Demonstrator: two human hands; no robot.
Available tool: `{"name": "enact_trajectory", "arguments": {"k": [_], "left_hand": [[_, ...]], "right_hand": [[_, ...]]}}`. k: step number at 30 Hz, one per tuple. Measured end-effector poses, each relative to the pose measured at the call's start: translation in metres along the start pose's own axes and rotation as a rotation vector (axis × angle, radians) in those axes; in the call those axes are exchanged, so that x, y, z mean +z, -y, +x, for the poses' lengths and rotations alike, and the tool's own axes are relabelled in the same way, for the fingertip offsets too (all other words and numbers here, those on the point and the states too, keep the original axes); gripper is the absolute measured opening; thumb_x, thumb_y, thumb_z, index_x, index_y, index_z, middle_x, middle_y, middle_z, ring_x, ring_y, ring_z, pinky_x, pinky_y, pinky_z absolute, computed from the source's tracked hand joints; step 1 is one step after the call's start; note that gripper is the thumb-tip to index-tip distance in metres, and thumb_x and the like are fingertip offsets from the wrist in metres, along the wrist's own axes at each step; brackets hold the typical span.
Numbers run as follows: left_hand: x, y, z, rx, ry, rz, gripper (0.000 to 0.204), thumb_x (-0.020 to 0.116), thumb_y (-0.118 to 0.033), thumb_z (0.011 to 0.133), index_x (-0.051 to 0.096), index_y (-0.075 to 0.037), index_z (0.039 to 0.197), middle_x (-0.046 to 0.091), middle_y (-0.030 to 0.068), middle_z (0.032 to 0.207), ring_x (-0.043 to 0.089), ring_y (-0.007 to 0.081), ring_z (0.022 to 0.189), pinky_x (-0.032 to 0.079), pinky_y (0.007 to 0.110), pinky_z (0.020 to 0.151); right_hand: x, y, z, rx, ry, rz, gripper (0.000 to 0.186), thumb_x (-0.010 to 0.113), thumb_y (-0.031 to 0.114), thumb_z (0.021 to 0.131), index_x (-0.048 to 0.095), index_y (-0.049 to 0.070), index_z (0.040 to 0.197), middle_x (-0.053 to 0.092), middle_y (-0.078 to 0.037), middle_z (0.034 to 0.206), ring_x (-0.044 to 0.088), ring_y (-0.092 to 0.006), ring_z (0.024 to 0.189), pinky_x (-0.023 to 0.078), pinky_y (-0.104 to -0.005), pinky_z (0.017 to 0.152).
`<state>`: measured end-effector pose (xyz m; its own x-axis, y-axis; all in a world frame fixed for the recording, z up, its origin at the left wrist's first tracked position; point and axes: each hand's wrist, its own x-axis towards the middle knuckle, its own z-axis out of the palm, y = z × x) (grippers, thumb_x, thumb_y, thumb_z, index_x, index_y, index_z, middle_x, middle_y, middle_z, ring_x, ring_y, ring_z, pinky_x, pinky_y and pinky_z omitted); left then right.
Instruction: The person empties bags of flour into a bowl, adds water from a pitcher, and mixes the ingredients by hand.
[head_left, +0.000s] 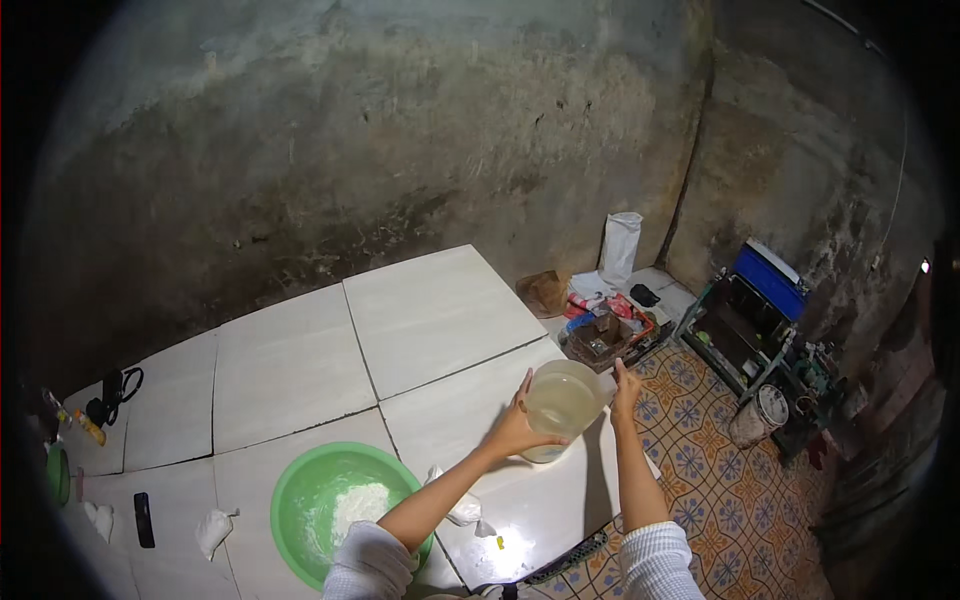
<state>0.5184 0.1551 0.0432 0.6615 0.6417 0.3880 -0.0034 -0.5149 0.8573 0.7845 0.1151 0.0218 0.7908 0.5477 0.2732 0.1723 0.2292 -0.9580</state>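
Note:
A translucent plastic jug (561, 398) of cloudy liquid is over the right part of the white tiled worktop (285, 365); whether its base touches the tiles, I cannot tell. My left hand (515, 428) grips the jug's left side, and my right hand (624, 392) holds its handle. Below and left of the jug, a green basin (300, 480) holds white powder (357, 505), partly hidden behind my left sleeve. A white bag (465, 508) lies between basin and jug, with a small yellow object (500, 543) nearby.
At left lie a black slim object (143, 520), small white bags (213, 530) and black cables (122, 395). Beyond the worktop's back-right end are a white sack (620, 245) and assorted clutter (600, 330). A metal stand with a blue top (768, 280) and a bucket (760, 415) stand on patterned floor.

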Motion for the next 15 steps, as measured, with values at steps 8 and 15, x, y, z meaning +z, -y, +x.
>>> {"name": "enact_trajectory", "arguments": {"k": [8,15], "left_hand": [[-0.02,-0.026,-0.004,-0.067,-0.011,0.097,0.133,0.088,-0.054,0.057,0.013,0.001,0.151,0.047,0.028,0.139,0.053,0.0411,0.123,0.045,0.045,0.104],[-0.075,-0.007,-0.025,-0.046,-0.036,0.087,0.127,0.089,-0.052,0.058,0.018,0.0,0.149,0.05,0.0239,0.137,0.053,0.0375,0.125,0.043,0.043,0.107]], "right_hand": [[0.031,-0.006,-0.006,0.093,0.051,0.279,0.037,0.067,0.032,0.09,0.052,0.012,0.062,0.048,0.004,0.059,0.045,-0.0084,0.05,0.033,-0.0261,0.049],[0.095,-0.001,-0.035,0.141,0.042,0.388,0.047,0.065,0.031,0.092,0.043,0.012,0.054,0.039,0.005,0.056,0.034,-0.0064,0.05,0.024,-0.028,0.047]]}}
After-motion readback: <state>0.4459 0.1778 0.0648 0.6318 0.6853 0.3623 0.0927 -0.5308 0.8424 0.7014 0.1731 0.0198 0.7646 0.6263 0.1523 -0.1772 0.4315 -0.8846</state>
